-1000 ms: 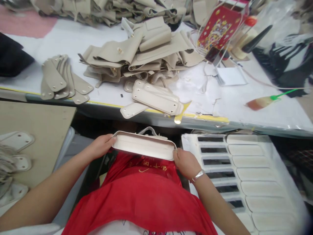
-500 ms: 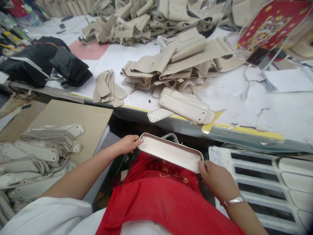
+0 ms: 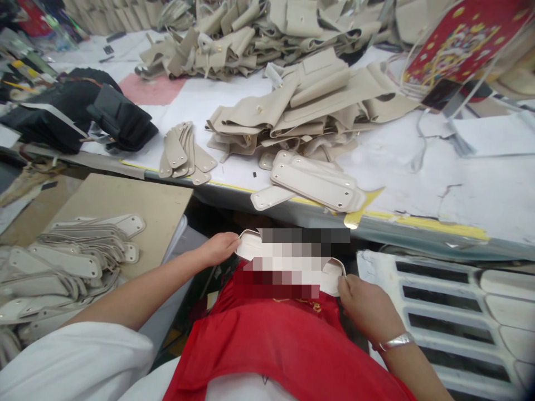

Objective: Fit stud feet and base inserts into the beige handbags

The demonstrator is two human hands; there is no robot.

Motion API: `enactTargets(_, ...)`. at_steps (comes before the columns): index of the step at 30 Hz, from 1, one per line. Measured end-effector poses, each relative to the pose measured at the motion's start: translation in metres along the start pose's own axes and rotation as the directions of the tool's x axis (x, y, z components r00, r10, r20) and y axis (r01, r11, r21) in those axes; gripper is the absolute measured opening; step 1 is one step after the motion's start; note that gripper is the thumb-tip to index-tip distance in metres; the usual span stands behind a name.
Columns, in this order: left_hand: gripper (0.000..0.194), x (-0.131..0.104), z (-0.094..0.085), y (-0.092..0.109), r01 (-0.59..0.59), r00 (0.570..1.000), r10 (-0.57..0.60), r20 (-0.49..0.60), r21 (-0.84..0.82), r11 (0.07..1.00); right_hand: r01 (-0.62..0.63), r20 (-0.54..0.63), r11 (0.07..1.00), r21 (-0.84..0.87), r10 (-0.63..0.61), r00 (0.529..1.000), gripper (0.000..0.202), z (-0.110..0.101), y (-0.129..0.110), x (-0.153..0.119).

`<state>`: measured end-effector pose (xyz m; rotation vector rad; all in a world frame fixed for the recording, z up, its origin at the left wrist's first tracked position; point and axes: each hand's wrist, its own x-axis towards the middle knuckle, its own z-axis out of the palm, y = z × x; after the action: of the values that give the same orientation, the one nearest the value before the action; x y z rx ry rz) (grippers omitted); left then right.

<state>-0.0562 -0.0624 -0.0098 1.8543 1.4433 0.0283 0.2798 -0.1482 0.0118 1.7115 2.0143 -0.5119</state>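
Observation:
A long cream piece with rounded ends and a thin raised rim [image 3: 332, 277] is held level over the red apron [image 3: 276, 334]. My left hand [image 3: 220, 248] pinches its left end. Its right end is gripped by my right hand [image 3: 361, 301], which has a silver bracelet at the wrist. A pixelated patch hides the middle of the piece. Beyond it, at the table's front edge, lie cream strips with metal studs [image 3: 311, 181].
On the white table [image 3: 472, 195] are a heap of beige bag parts [image 3: 267, 117], a black bag [image 3: 121, 117] and a red printed bag [image 3: 463, 44]. Stacked strips [image 3: 67, 262] lie on a board at left. A slatted white rack [image 3: 443, 320] stands at right.
Both hands keep their hold on the cream piece, which has barely moved. My left forearm has shifted up very slightly. The middle of the piece is now covered by pixelation.

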Motion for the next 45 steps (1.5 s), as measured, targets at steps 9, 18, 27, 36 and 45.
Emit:
enactTargets(9,0.042,0.001,-0.002,-0.008,0.091,0.984,-0.042,0.174,-0.283,0.955,-0.125,0.002,0.974,0.188,0.127,0.992,0.036,0.001,0.001,0.003)
enactTargets(18,0.031,0.004,-0.005,-0.002,0.124,0.99,-0.092,0.103,-0.373,0.919,-0.137,-0.044,0.974,0.18,0.148,0.988,0.025,-0.006,-0.002,-0.001)
enactTargets(27,0.045,0.007,0.022,-0.035,0.189,0.979,-0.072,0.191,-0.715,0.673,-0.104,-0.018,0.977,0.184,0.109,0.994,0.03,-0.003,0.001,0.001)
enactTargets(36,0.047,0.012,-0.003,-0.022,0.138,0.976,-0.039,0.214,-0.472,0.871,-0.157,-0.006,0.935,0.317,0.168,0.986,0.038,-0.003,-0.001,0.003)
enactTargets(45,0.028,0.006,0.036,0.078,-0.604,0.761,0.649,0.003,0.369,0.706,-0.194,-0.172,0.939,0.283,0.248,0.953,0.04,0.009,0.001,-0.005)
